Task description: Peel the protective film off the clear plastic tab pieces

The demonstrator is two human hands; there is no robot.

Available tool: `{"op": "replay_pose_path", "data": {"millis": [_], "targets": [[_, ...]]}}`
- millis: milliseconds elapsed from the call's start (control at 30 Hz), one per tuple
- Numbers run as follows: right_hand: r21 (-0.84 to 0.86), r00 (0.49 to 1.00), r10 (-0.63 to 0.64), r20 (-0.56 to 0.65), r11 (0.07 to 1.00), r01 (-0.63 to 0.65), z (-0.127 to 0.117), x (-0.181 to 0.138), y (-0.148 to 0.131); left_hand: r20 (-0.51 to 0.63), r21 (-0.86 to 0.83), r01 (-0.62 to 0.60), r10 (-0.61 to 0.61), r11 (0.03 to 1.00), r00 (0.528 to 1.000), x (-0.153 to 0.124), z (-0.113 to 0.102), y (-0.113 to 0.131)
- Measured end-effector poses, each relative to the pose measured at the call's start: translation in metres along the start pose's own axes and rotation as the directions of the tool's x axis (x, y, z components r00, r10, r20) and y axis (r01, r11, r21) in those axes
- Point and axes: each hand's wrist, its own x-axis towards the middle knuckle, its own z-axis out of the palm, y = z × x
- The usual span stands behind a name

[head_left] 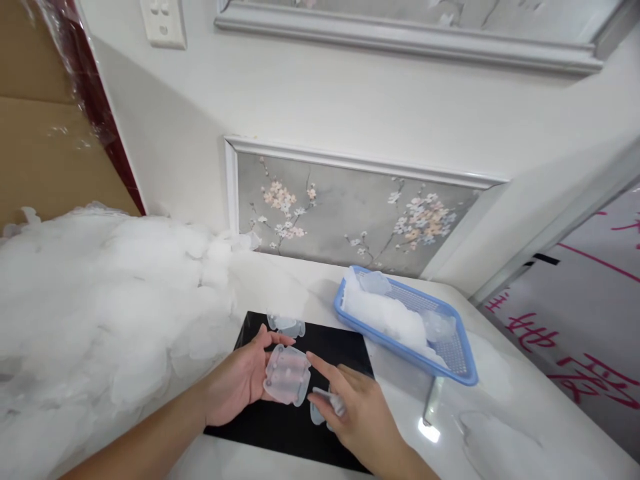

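My left hand [239, 379] holds a translucent white plastic piece [287, 375] with small bumps, resting it on the palm and fingers above a black mat [345, 350]. My right hand [356, 408] is beside it, index finger stretched toward the piece's right edge, while the other fingers curl around a small translucent piece [330, 400]. Another translucent piece [286, 325] lies on the far edge of the mat.
A large heap of translucent white pieces [100, 320] covers the table's left side. A blue mesh tray [453, 350] holding more such pieces stands at the right. Behind is a wall with a flower-painted panel [350, 213].
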Motion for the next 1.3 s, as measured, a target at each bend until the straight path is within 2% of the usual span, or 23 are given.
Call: {"op": "replay_pose_path", "data": {"millis": [167,367,600,667,700,767,800,833,900,967,1067,1100,1167,1300], "targets": [[-0.023,0.998,-0.055,0.025,0.998,0.056,0.001,0.000,0.001,0.067,-0.019,-0.008,0.010,1.000,0.998,-0.002,0.003,0.001],[-0.094,0.986,-0.166,0.034,0.981,0.168,-0.002,0.004,-0.003,0.090,-0.016,-0.014,0.016,1.000,0.996,-0.002,0.001,-0.002],[-0.083,0.984,-0.178,0.009,0.981,0.178,-0.003,0.004,-0.005,0.114,-0.023,-0.018,0.021,1.000,0.993,-0.001,0.002,-0.001],[-0.026,0.989,-0.149,0.001,0.989,0.149,-0.003,0.004,-0.006,0.098,0.007,-0.012,0.011,1.000,0.995,-0.002,0.004,-0.002],[0.048,0.995,-0.095,0.007,0.994,0.095,-0.003,0.004,-0.008,0.067,0.064,-0.014,0.010,0.998,0.998,-0.003,0.004,-0.002],[0.284,0.989,0.123,0.080,0.948,-0.141,-0.005,0.005,-0.010,-0.029,0.302,-0.048,0.059,0.952,0.998,-0.002,0.000,-0.002],[0.409,0.952,0.261,0.157,0.860,-0.303,-0.006,0.006,-0.011,-0.076,0.479,-0.080,0.132,0.874,0.988,0.000,-0.003,-0.002],[0.512,0.890,0.381,0.249,0.728,-0.455,-0.006,0.007,-0.012,-0.103,0.655,-0.108,0.230,0.748,0.968,0.003,-0.007,-0.002],[0.637,0.751,0.519,0.408,0.428,-0.641,-0.007,0.010,-0.011,-0.066,0.900,-0.129,0.423,0.416,0.904,0.013,-0.017,-0.001],[0.702,0.654,0.569,0.498,0.177,-0.690,-0.007,0.011,-0.007,-0.024,0.962,-0.117,0.500,0.247,0.866,0.030,-0.026,0.002],[0.747,0.555,0.599,0.578,-0.115,-0.655,-0.004,0.010,0.001,0.074,0.993,-0.108,0.501,0.039,0.862,0.058,-0.034,0.007],[0.751,0.536,0.595,0.599,-0.185,-0.634,-0.003,0.009,0.003,0.115,0.993,-0.108,0.480,-0.043,0.870,0.066,-0.035,0.009],[0.749,0.534,0.559,0.634,-0.273,-0.604,-0.002,0.007,0.007,0.190,0.973,-0.112,0.427,-0.202,0.884,0.075,-0.034,0.010],[0.746,0.605,0.438,0.665,-0.338,-0.574,-0.004,0.008,0.009,0.293,0.886,-0.120,0.339,-0.448,0.894,0.062,-0.024,0.004]]}}
